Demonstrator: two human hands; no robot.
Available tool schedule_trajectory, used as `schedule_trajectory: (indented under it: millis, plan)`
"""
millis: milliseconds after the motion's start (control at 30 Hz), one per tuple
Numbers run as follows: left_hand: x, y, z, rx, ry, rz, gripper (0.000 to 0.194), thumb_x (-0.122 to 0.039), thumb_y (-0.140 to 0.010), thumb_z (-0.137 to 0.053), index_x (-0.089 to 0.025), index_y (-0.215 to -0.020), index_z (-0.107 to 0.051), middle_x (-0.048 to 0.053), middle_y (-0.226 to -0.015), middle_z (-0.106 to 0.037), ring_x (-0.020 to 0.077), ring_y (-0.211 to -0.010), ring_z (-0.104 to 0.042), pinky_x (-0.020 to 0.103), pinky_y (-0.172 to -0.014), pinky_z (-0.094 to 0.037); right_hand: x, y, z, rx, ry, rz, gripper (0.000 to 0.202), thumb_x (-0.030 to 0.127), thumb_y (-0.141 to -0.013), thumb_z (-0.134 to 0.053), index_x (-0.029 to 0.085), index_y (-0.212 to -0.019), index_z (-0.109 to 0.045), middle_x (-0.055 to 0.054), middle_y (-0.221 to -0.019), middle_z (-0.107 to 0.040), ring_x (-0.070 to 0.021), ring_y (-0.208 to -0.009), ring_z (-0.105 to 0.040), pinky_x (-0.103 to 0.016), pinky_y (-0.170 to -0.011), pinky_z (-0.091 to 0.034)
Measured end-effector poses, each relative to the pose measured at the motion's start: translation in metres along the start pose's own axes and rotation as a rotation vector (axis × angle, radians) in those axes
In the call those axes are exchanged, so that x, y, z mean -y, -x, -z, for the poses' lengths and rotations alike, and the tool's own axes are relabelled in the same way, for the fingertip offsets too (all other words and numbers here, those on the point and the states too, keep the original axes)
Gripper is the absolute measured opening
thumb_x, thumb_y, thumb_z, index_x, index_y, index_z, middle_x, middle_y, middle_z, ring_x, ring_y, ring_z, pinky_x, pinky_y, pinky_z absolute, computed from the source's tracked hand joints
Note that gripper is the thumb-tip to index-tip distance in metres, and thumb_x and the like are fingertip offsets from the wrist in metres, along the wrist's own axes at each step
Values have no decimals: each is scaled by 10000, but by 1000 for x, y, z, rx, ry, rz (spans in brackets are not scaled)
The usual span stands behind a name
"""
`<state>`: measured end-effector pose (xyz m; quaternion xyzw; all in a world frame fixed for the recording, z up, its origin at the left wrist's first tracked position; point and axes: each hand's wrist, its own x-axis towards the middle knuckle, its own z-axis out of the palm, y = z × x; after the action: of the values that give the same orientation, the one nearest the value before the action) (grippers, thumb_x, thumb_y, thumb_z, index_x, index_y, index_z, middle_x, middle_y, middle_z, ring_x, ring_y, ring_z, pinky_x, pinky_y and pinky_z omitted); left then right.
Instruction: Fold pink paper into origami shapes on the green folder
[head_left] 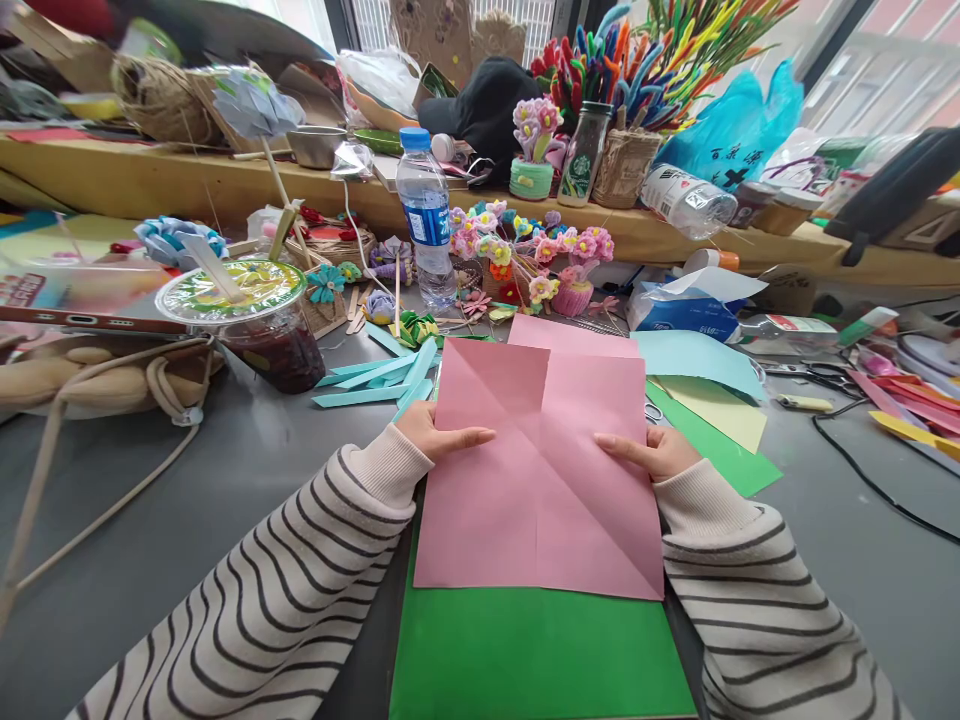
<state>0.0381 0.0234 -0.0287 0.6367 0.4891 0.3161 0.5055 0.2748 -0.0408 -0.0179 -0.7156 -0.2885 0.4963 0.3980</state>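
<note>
Between my two hands I hold up a pink sheet of paper, roughly square, with a vertical and a diagonal crease across it. My left hand grips its left edge, thumb on the front and fingers behind. The right edge is pinched the same way by my right hand. Below the sheet lies a green sheet on the table, partly covered. Another pink sheet shows just behind the held one.
Light blue paper strips, a drink cup and a water bottle stand or lie beyond my left hand. Light blue paper, scissors and a black cable are to the right. A crowded shelf runs along the back.
</note>
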Motion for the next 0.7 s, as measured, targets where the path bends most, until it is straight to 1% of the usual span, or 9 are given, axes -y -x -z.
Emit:
schedule_trajectory:
  millis: [33,67,133,200,300,500,633,700]
  plan:
    - [1,-1,0,1,6,8,305,-384,-485,-674,-131,-652,-640,74,-673,-660,254,-652,-611,333,-559,-501,1,0,0,1,-11,-4,239,330,-427,-711,139,-552,-639,-23,-515,-620,-125,-444,-535,-228,-429,-410]
    - [2,-2,0,-5,12,-19,311,-380,-492,-670,-137,-684,-643,72,-717,-663,262,-710,-607,342,-605,-499,1,1,0,3,-18,-8,221,328,-438,-706,143,-537,-636,-18,-503,-615,-119,-431,-527,-224,-422,-406]
    - [6,-4,0,1,0,-98,317,-363,-496,-668,-152,-732,-644,57,-779,-663,270,-807,-586,354,-683,-485,3,2,-1,6,-24,-18,198,329,-459,-695,149,-502,-623,-11,-474,-600,-107,-405,-508,-220,-404,-394]
    - [9,-6,0,3,-22,-163,312,-346,-500,-664,-168,-755,-643,35,-803,-663,266,-846,-574,354,-720,-475,4,2,-1,8,-29,-32,196,333,-465,-690,154,-492,-615,-4,-452,-585,-102,-389,-494,-219,-388,-382]
    - [10,-6,0,-8,-36,-196,283,-338,-522,-650,-177,-755,-646,15,-808,-664,258,-834,-581,348,-721,-478,4,1,-1,16,-36,-57,215,349,-457,-689,158,-522,-617,-1,-451,-579,-103,-382,-487,-224,-376,-373]
    - [10,-6,-2,-49,-58,-230,292,-356,-519,-644,-167,-742,-647,28,-805,-665,262,-816,-589,353,-708,-491,4,1,-2,24,-26,-80,213,337,-480,-679,147,-556,-620,-3,-468,-583,-100,-393,-493,-223,-393,-385]
    - [7,-4,-3,-59,-46,-207,285,-350,-503,-654,-166,-721,-652,23,-778,-668,255,-806,-590,335,-692,-493,5,2,-3,17,-38,-74,212,322,-471,-688,139,-551,-619,8,-448,-573,-82,-381,-485,-201,-381,-374]
    - [2,-1,-4,-53,-2,-160,268,-350,-512,-655,-165,-706,-654,23,-765,-669,248,-782,-595,323,-670,-496,4,2,-3,15,-46,-53,227,334,-468,-688,138,-559,-619,2,-459,-583,-89,-390,-497,-206,-391,-387]
